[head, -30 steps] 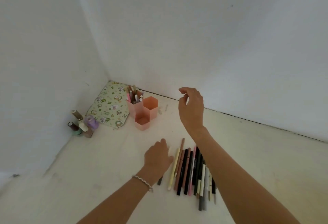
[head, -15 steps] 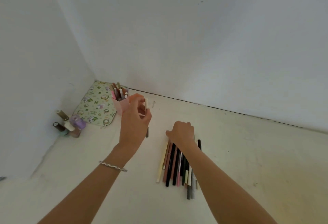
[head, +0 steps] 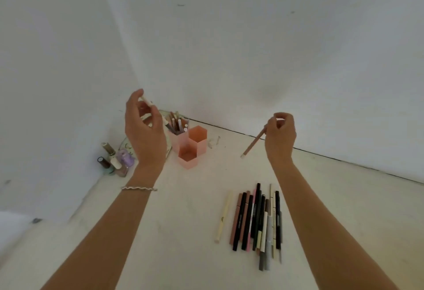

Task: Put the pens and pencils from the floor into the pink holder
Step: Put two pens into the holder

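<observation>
The pink holder (head: 192, 145) is a cluster of three hexagonal cups near the wall corner; its back-left cup holds several pens (head: 176, 123), the other two look empty. My left hand (head: 143, 129) is raised just left of the holder, pinching a pale pen (head: 146, 101) between thumb and fingers. My right hand (head: 280, 136) is raised to the right of the holder, holding a brown pencil (head: 253, 144) that slants down to the left. A row of several pens and pencils (head: 257, 218) lies on the floor between my forearms.
Several nail polish bottles (head: 115, 161) stand against the left wall. A floral pouch (head: 128, 146) lies behind my left hand, mostly hidden. A small pale scrap (head: 214, 141) sits on the floor right of the holder. White walls meet in the corner behind.
My left hand rose from the holder's front to its left, still pinching a pale pen. My right hand lifted off the row with a brown pencil.
</observation>
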